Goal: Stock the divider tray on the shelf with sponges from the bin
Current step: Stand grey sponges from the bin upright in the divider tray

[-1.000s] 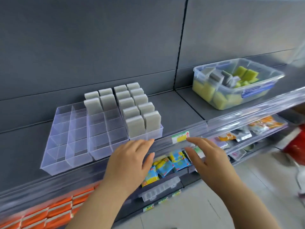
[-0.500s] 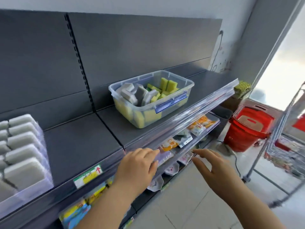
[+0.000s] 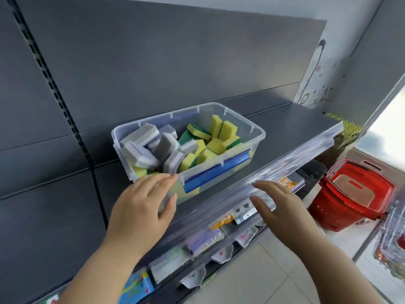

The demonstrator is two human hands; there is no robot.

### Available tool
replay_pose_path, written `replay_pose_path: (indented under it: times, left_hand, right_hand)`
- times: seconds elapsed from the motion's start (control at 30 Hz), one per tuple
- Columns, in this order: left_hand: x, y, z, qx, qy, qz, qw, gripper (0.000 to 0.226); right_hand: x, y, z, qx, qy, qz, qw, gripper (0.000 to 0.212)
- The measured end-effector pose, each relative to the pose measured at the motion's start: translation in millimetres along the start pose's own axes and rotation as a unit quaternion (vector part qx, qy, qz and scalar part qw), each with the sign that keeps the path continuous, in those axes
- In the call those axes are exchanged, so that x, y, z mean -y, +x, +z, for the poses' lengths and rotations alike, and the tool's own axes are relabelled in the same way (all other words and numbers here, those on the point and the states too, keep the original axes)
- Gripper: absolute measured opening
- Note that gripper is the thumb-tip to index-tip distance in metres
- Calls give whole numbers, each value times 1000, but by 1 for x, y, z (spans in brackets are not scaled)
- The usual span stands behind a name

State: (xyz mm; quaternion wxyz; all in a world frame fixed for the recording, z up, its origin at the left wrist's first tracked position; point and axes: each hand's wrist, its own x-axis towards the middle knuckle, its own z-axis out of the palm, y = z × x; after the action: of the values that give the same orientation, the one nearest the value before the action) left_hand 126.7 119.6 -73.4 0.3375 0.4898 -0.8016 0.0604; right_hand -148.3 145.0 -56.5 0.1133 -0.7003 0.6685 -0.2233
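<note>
Sponges (image 3: 140, 137), grey and yellow-green, heaped in clear bin (image 3: 259, 133) on shelf (image 3: 285, 128), just beyond left hand (image 3: 140, 205) fingers (image 3: 168, 177), which reach bin's near wall; contact unclear. Right hand (image 3: 278, 207) beside shelf edge. Both hands' fingers straight, spread, holding nothing. Divider tray out of view. Step: reach over rim, pinch one top grey sponge by flat faces, lift clear.

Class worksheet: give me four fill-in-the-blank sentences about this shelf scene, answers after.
The bin on the shelf holds grey sponges and ____-and-green ones.
The clip on the bin's front is ____.
The basket is ____.
The left hand and the right hand each hold ____.
Answers: yellow, blue, red, nothing.
</note>
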Motion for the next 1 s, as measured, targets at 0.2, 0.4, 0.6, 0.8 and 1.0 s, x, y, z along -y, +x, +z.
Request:
replay_pose_path:
  times: [0.2, 0.4, 0.6, 0.8, 1.0]
  left_hand:
    - [37, 73, 21, -43, 26, -5, 999, 35]
    - [60, 109, 42, 12, 71, -28, 997, 37]
    - [51, 111, 50, 43, 143, -122, 981, 40]
    - [30, 135, 53, 97, 235, -120, 960, 41]
    - [45, 166, 60, 216, 304, -140, 917, 73]
  right_hand:
    - [-5, 96, -27, -66, 35, -42, 996, 33]
    - [-16, 173, -19, -12, 83, -95, 992, 30]
    - [9, 270, 34, 116, 87, -291, 946, 34]
    - [38, 318, 74, 328, -70, -425, 841, 51]
    - [45, 326, 82, 362, -120, -486, 787, 43]
